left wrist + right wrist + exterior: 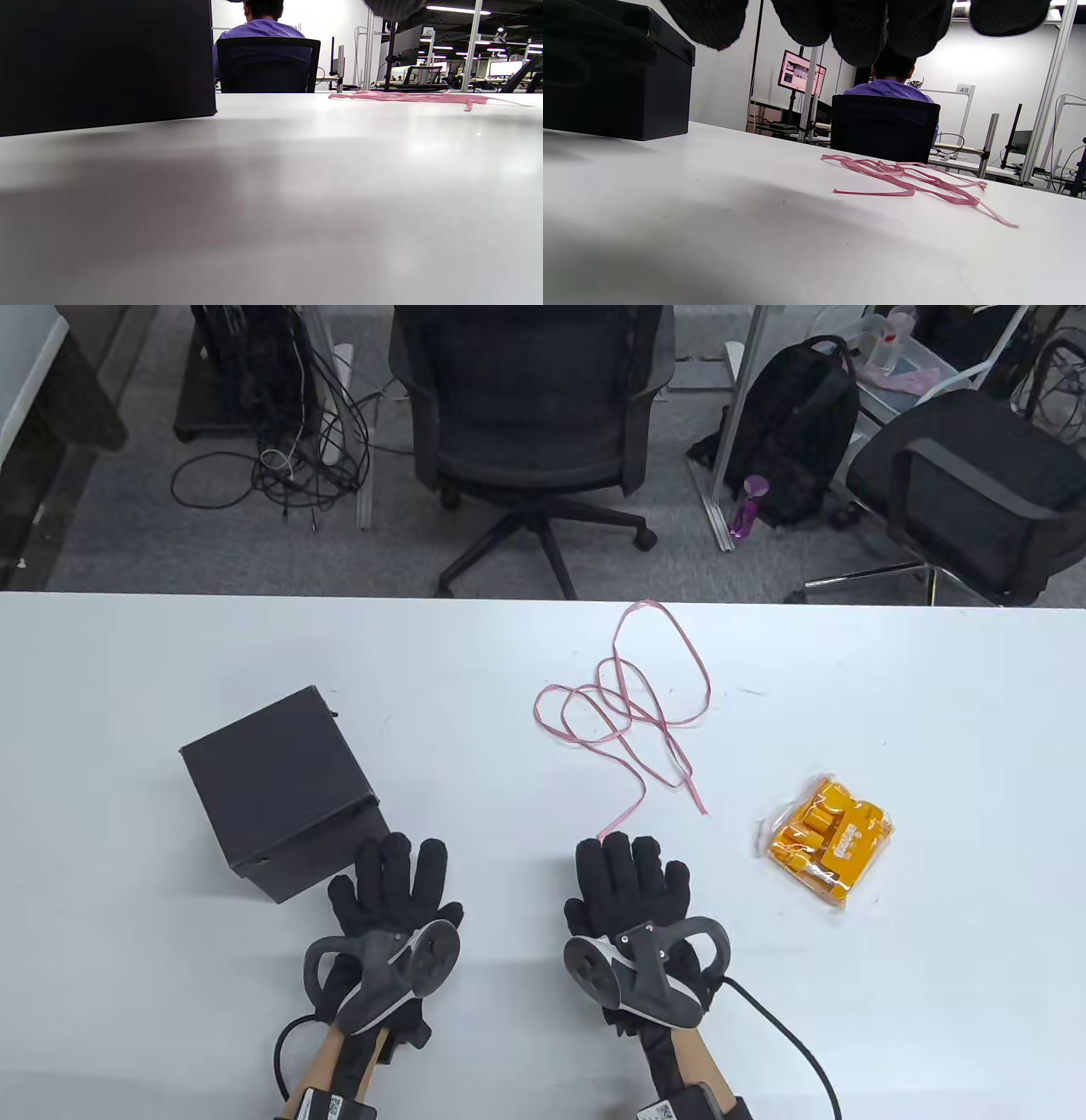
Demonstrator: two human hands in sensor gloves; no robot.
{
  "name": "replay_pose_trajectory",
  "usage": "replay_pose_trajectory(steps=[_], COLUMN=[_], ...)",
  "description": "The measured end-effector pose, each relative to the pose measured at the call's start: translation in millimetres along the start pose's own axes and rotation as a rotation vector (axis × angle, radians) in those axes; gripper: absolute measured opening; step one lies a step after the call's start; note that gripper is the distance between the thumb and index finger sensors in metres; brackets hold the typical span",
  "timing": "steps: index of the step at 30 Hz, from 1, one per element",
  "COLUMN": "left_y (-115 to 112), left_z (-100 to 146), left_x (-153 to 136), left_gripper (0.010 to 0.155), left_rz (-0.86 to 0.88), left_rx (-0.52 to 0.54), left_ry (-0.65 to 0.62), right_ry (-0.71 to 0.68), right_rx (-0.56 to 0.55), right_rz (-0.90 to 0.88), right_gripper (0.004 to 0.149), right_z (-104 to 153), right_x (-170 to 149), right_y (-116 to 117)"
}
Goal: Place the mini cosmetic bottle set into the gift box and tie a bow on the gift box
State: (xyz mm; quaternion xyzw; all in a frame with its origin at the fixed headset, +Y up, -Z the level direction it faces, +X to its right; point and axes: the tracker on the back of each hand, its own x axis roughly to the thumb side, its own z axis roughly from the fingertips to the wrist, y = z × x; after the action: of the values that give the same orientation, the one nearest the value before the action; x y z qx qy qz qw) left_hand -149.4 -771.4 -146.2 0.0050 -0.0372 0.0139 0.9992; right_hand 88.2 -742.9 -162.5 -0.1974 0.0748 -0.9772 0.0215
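Observation:
A closed black gift box [280, 789] stands on the white table [127, 1001] at the left; its side fills the left wrist view's upper left [106, 63] and it shows in the right wrist view [619, 84]. A loose pink ribbon [632, 704] lies in loops mid-table, also seen as a pink ribbon [908, 178] ahead of my right fingers [865, 25]. The orange mini cosmetic bottle set [827, 840] in clear wrap lies at the right. My left hand [399, 891] lies flat just right of the box's near corner. My right hand [628, 886] lies flat below the ribbon's end. Both hold nothing.
Beyond the table's far edge stand two office chairs [534, 432], a black backpack [797, 432] and tangled cables on the floor. A person in a purple top [888, 91] sits with their back turned behind a chair. Bare tabletop lies between the hands.

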Motion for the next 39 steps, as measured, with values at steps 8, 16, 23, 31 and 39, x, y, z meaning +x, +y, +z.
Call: replay_pose_trajectory(steps=[8,16,23,31,39], left_y=[9,9,22,93,100], left_z=[2,4,10,4,-61], left_x=[-3,-3,-5,-48,-112], left_gripper=[0.077,0.077,0.076,0.072,0.073], left_rz=[0.042,0.035,0.07,0.12,0.118], left_rx=[0.026,0.038,0.085,0.242,0.08], left_ry=[0.001,-0.003,0.002,0.16,0.37], right_ry=[0.009,0.012,0.016,0.048,0.076], right_rx=[0.003,0.011,0.01,-0.023,-0.006], right_rz=[-0.033,-0.047,-0.076,-0.154,-0.2], right_gripper=[0.068,0.067,0.067,0.066,0.065], right_z=[-1,0,2,6,6], right_x=[-3,-5,-9,-24,-37], right_y=[1,1,0,-3,3])
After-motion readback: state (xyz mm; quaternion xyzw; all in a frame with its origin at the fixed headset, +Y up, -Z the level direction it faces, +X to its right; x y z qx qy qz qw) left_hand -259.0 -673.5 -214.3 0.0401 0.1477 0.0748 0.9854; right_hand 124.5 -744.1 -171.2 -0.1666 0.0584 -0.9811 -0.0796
